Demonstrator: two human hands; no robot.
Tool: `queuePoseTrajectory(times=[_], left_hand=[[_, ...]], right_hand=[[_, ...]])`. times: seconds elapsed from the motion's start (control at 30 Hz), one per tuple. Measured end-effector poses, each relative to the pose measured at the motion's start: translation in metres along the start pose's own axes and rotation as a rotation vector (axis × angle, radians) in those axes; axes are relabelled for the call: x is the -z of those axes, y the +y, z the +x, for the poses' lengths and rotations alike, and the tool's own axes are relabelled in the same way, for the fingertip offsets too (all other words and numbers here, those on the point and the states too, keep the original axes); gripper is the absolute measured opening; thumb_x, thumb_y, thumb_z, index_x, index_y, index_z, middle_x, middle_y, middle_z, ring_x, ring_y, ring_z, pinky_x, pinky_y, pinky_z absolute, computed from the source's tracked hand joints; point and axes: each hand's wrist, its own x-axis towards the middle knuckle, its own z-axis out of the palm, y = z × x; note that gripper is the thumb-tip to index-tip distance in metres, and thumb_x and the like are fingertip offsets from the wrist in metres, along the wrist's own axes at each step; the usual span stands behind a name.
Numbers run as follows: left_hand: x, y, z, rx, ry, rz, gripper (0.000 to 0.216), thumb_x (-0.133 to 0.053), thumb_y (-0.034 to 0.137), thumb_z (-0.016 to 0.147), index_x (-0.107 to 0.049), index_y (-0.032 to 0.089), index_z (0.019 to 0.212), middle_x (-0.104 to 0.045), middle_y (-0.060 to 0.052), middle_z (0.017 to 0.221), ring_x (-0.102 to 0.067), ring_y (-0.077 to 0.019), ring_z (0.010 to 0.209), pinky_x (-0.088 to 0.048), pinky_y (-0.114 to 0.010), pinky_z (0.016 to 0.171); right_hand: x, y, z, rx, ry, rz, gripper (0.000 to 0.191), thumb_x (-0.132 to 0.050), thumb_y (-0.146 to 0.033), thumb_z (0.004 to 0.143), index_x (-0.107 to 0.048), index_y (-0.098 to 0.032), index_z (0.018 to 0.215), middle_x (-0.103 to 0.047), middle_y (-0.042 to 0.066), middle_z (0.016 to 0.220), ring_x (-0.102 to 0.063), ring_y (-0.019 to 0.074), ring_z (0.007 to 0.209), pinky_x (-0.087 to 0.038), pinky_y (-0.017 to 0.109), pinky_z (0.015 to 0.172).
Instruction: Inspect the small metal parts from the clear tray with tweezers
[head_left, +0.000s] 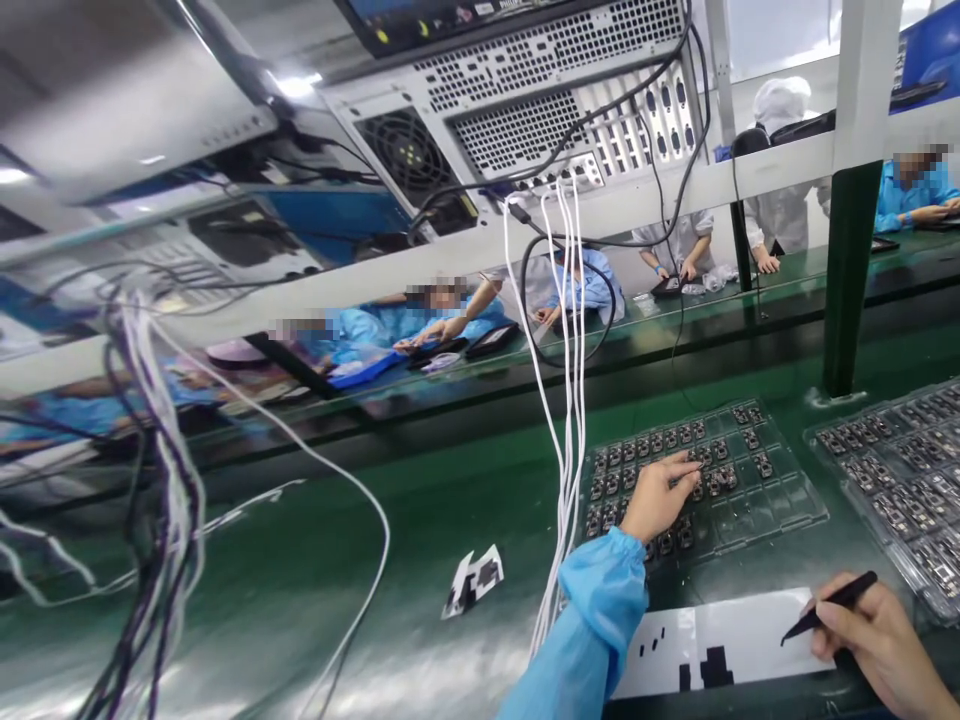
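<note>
My left hand (660, 492), in a blue sleeve, is over a clear plastic tray (780, 505) with rows of small electronic modules (615, 455). Its thumb and fingers come together in a pinch at one of the modules; what is between the fingertips is too small to make out. At the lower right, my right hand (874, 635) is closed around black tweezers (829, 608). The tweezers' bent tip points down over a white sheet (757, 625), which carries several black pieces (717, 667) of differing size.
A second module tray (900, 490) lies at the right. White cables (568, 400) hang down beside my left sleeve. A scrap of backing sheet (472, 582) rests on the green bench (420, 530). A computer case (525, 120) stands on the shelf above. Co-workers sit across the bench.
</note>
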Motion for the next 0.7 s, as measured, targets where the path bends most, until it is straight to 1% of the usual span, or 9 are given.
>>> queuePoseTrajectory(times=[0.07, 0.1, 0.2, 0.27, 0.33, 0.4, 0.47, 0.6, 0.7], left_hand=[[-0.002, 0.001, -0.001, -0.023, 0.041, -0.056, 0.027, -0.054, 0.027, 0.082, -0.068, 0.019, 0.103, -0.061, -0.007, 0.117, -0.053, -0.023, 0.112, -0.038, -0.037, 0.1], [-0.005, 0.0, -0.002, -0.021, 0.049, -0.087, 0.029, -0.052, 0.026, 0.083, -0.065, 0.019, 0.108, -0.064, -0.007, 0.111, -0.057, -0.0221, 0.106, -0.041, -0.037, 0.097], [-0.015, -0.005, -0.001, 0.034, 0.022, -0.174, 0.042, -0.048, 0.021, 0.084, -0.05, 0.014, 0.126, -0.067, -0.005, 0.082, -0.065, -0.017, 0.076, -0.053, -0.03, 0.072], [-0.023, -0.01, 0.001, 0.085, -0.018, -0.201, 0.048, -0.051, 0.016, 0.08, -0.045, 0.009, 0.127, -0.064, -0.002, 0.073, -0.064, -0.014, 0.062, -0.051, -0.024, 0.058], [-0.028, -0.014, 0.002, 0.12, -0.054, -0.192, 0.051, -0.058, 0.01, 0.072, -0.048, 0.007, 0.122, -0.061, -0.001, 0.071, -0.062, -0.0125, 0.058, -0.049, -0.021, 0.053], [-0.028, -0.013, 0.002, 0.13, -0.075, -0.152, 0.055, -0.063, 0.005, 0.063, -0.052, 0.007, 0.117, -0.06, 0.001, 0.07, -0.061, -0.012, 0.057, -0.047, -0.021, 0.054], [-0.022, -0.008, 0.001, 0.113, -0.076, -0.087, 0.052, -0.064, 0.002, 0.058, -0.058, 0.009, 0.109, -0.06, 0.001, 0.069, -0.059, -0.0131, 0.06, -0.047, -0.023, 0.059], [-0.002, 0.011, -0.003, 0.031, -0.034, 0.046, 0.018, -0.057, 0.009, 0.068, -0.067, 0.015, 0.082, -0.064, -0.003, 0.077, -0.059, -0.0197, 0.078, -0.045, -0.032, 0.077], [0.01, 0.023, -0.004, -0.029, -0.004, 0.197, 0.017, -0.048, 0.013, 0.077, -0.064, 0.018, 0.078, -0.066, -0.004, 0.083, -0.06, -0.0207, 0.083, -0.043, -0.031, 0.079]], right_hand=[[0.0, 0.001, 0.001, 0.001, -0.005, -0.001, 0.029, -0.077, -0.039, 0.065, -0.062, -0.015, 0.072, -0.065, 0.004, 0.05, -0.059, 0.0158, 0.046, -0.044, 0.025, 0.048], [0.0, 0.002, 0.001, 0.0, -0.003, -0.002, 0.03, -0.077, -0.04, 0.064, -0.061, -0.015, 0.071, -0.065, 0.004, 0.049, -0.059, 0.016, 0.046, -0.044, 0.024, 0.048], [0.0, 0.006, 0.004, 0.0, -0.003, 0.002, 0.033, -0.078, -0.043, 0.062, -0.061, -0.015, 0.07, -0.065, 0.004, 0.048, -0.059, 0.0161, 0.044, -0.043, 0.024, 0.045], [0.001, 0.01, 0.007, 0.006, -0.009, 0.012, 0.035, -0.078, -0.044, 0.061, -0.061, -0.015, 0.07, -0.065, 0.004, 0.047, -0.059, 0.0156, 0.042, -0.042, 0.023, 0.044], [0.003, 0.014, 0.01, 0.017, -0.017, 0.02, 0.036, -0.079, -0.044, 0.06, -0.061, -0.015, 0.07, -0.065, 0.004, 0.046, -0.059, 0.0152, 0.041, -0.042, 0.022, 0.043], [0.006, 0.018, 0.014, 0.031, -0.026, 0.024, 0.038, -0.08, -0.045, 0.059, -0.06, -0.014, 0.07, -0.065, 0.005, 0.046, -0.058, 0.0147, 0.04, -0.042, 0.022, 0.042], [0.007, 0.022, 0.016, 0.04, -0.036, 0.028, 0.039, -0.08, -0.045, 0.06, -0.059, -0.014, 0.07, -0.065, 0.005, 0.046, -0.059, 0.0147, 0.039, -0.043, 0.021, 0.041], [0.007, 0.024, 0.02, 0.047, -0.031, 0.07, 0.039, -0.081, -0.042, 0.059, -0.056, -0.015, 0.071, -0.065, 0.003, 0.047, -0.061, 0.0157, 0.039, -0.043, 0.02, 0.04], [0.005, 0.022, 0.022, 0.05, -0.018, 0.099, 0.041, -0.083, -0.04, 0.056, -0.054, -0.016, 0.073, -0.065, 0.0, 0.048, -0.062, 0.0164, 0.04, -0.043, 0.02, 0.039]])
